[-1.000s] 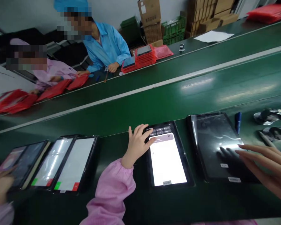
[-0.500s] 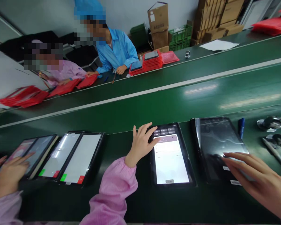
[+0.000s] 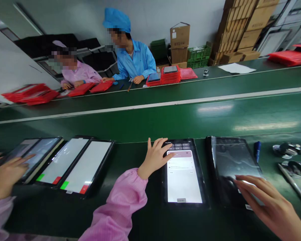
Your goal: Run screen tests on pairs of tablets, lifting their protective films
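Note:
My left hand [image 3: 157,156], in a pink sleeve, has its fingers spread over the upper left of a lit tablet [image 3: 183,187]. Its fingertips are at the dark tiles and the mauve panel; whether they press on the glass I cannot tell. To the right lies a dark-screened tablet [image 3: 225,157] with shiny film on it. My right hand [image 3: 272,201] reaches over this tablet's lower part, fingers brought together in a pinch. A bright glint shows between them, but what they hold, if anything, I cannot make out.
Left of me, two tablets with white screens [image 3: 89,164] lie beside a co-worker's hand [image 3: 8,174] on another tablet. A blue marker [image 3: 257,150] and metal parts [image 3: 288,149] lie right. Across the green belt [image 3: 165,117], two people work by red pouches [image 3: 170,77].
The view has tilted, so the scene sits lower and the far bench looks more level. More text shows on the lit tablet. Both hands stay over the same tablets.

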Demonstrator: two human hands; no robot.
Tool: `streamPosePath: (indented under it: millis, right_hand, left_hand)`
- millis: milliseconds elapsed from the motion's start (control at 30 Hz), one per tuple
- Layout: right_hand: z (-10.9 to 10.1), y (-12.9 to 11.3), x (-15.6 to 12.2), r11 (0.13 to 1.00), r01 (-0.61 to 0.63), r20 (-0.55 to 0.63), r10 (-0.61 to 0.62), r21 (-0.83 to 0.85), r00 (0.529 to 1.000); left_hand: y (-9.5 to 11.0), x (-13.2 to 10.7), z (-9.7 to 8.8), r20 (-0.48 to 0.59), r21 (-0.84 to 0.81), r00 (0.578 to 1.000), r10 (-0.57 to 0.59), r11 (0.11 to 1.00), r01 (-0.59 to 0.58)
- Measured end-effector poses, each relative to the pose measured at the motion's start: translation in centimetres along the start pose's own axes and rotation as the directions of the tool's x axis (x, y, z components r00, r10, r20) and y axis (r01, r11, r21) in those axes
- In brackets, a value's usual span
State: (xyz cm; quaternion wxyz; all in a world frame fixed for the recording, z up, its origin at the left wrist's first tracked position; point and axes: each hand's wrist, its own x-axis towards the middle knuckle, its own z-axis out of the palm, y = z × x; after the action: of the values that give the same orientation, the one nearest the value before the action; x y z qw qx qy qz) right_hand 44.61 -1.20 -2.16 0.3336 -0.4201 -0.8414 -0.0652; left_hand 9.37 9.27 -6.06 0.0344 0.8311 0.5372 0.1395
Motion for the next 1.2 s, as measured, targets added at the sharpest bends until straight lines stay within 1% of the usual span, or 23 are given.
streamPosePath:
  millis: [133, 233, 333, 533, 633, 700, 800, 967, 1200]
  right_hand:
    - [0.2, 0.4, -0.9, 0.999, -0.042, 0.01, 0.042, -0.023, 0.999]
    - [0.0, 0.5, -2.1, 0.994, -0.109, 0.007, 0.109, -0.031, 0.994]
    - [-0.2, 0.4, -2.9, 0.984, -0.179, -0.018, 0.178, -0.014, 0.984]
    - [-0.5, 0.4, -3.8, 0.969, -0.247, -0.045, 0.246, -0.026, 0.968]
    - [-0.9, 0.5, -4.1, 0.957, -0.285, -0.057, 0.282, -0.047, 0.958]
    - [-1.0, 0.6, -4.2, 0.945, -0.322, -0.07, 0.318, -0.055, 0.945]
    - [-1.0, 0.5, -4.6, 0.93, -0.362, -0.082, 0.358, -0.053, 0.93]
    - [-0.8, 0.2, -5.2, 0.914, -0.405, -0.062, 0.403, -0.029, 0.913]
    - [-0.8, 0.0, -5.0, 0.931, -0.366, -0.075, 0.363, -0.019, 0.929]
  left_hand:
    - [-0.2, -0.1, 0.4, -0.004, -0.005, 1.0, 0.011, 1.0, -0.011]
    - [-0.5, -0.2, 0.8, -0.035, 0.008, 0.999, 0.012, 1.0, -0.011]
    - [-0.8, -0.1, 0.8, -0.059, 0.01, 0.998, 0.024, 1.0, -0.024]
    - [-0.9, -0.4, 0.2, -0.114, 0.006, 0.989, 0.095, 0.995, -0.095]
    - [-1.1, -0.4, 0.5, -0.173, 0.003, 0.974, 0.145, 0.989, -0.147]
    - [-1.4, -0.3, 0.9, -0.188, -0.006, 0.968, 0.168, 0.985, -0.172]
    - [-1.6, -0.2, 1.2, -0.166, -0.008, 0.972, 0.169, 0.985, -0.172]
    - [-1.6, -0.3, 1.0, -0.106, 0.021, 0.987, 0.123, 0.992, -0.122]
    - [-1.7, -0.3, 1.2, -0.102, 0.02, 0.989, 0.104, 0.995, -0.102]
